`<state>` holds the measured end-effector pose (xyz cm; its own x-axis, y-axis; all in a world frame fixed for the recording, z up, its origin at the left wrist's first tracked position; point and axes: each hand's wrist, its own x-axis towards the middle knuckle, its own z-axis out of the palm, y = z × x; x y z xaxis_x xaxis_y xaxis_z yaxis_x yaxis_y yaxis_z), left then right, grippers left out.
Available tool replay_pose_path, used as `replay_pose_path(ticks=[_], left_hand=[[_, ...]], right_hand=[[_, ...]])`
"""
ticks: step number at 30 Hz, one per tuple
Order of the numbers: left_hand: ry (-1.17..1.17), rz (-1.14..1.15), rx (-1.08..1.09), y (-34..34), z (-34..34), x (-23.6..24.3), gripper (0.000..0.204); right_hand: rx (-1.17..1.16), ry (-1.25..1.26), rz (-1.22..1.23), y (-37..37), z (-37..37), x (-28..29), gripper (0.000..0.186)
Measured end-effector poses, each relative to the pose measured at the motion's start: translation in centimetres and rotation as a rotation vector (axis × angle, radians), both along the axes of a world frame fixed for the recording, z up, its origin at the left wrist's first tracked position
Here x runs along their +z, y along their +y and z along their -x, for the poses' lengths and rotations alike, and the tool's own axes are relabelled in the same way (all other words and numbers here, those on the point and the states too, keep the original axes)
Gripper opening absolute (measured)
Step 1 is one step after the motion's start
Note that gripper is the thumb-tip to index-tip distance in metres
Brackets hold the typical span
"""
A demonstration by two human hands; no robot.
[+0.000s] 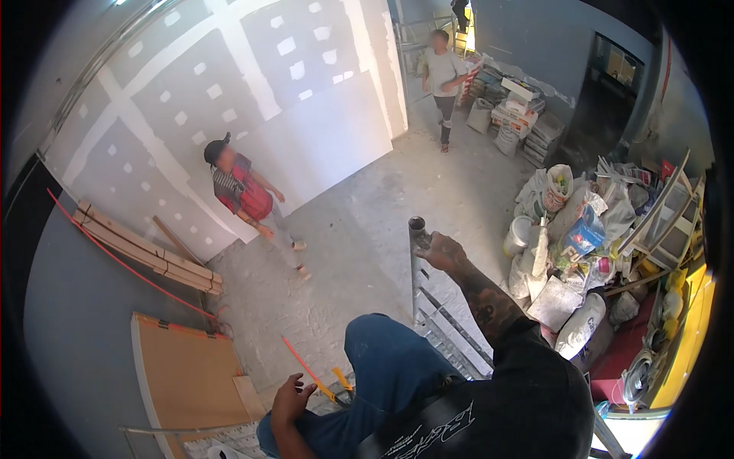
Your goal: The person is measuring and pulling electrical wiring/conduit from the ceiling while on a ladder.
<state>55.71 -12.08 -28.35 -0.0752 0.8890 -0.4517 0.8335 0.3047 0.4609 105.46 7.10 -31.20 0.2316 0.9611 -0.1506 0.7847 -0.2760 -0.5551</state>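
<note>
My right hand [443, 252] is wrapped round the upper end of a grey metal scaffold tube [414, 279], just below its hollow top [417, 223]. That arm stretches forward from my black T-shirt [489, 413]. Down by my bent knee in blue jeans [378, 344], my left hand [293, 398] hangs with loosely bent fingers apart and nothing visible in it. Beside it, a tool with yellow-orange handles [333, 389] lies partly hidden by my leg. A thin red-orange strip [298, 356] runs up from there.
Below me, one person [243, 187] in red stands near the plasterboard wall [283, 84]; another [443, 80] stands farther back. Sacks and debris [573, 229] are heaped at right. Bundled boards [145, 249] and a brown panel [187, 375] lean at left. Metal scaffold platform [451, 340] lies under me.
</note>
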Motion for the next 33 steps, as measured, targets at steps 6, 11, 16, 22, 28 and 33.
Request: replay_pose_path(ticks=[6, 11, 16, 22, 28, 33], left_hand=[[-0.021, 0.025, 0.011, 0.5, -0.1, -0.2, 0.065], [-0.029, -0.002, 0.015, 0.3, 0.4, -0.6, 0.066], [-0.023, -0.012, -0.011, 0.3, 0.3, -0.9, 0.066], [-0.067, 0.054, 0.026, 1.2, 0.0, -0.6, 0.067], [-0.044, 0.008, 0.049, -1.0, 3.1, -2.1, 0.07], [-0.025, 0.06, -0.075, 0.1, 1.4, -2.5, 0.074]], right_hand=[[0.005, 0.009, 0.029, -0.2, 0.1, 0.6, 0.071], [0.022, -0.01, 0.028, 0.2, 0.1, -0.1, 0.072], [0.021, -0.029, 0.032, -0.2, 0.1, 0.6, 0.072], [0.03, -0.033, 0.011, 0.3, -0.3, 0.3, 0.072], [0.174, -0.097, -0.097, 2.3, 1.3, -2.7, 0.051], [-0.012, 0.026, -0.093, -0.6, -0.6, -0.5, 0.069]])
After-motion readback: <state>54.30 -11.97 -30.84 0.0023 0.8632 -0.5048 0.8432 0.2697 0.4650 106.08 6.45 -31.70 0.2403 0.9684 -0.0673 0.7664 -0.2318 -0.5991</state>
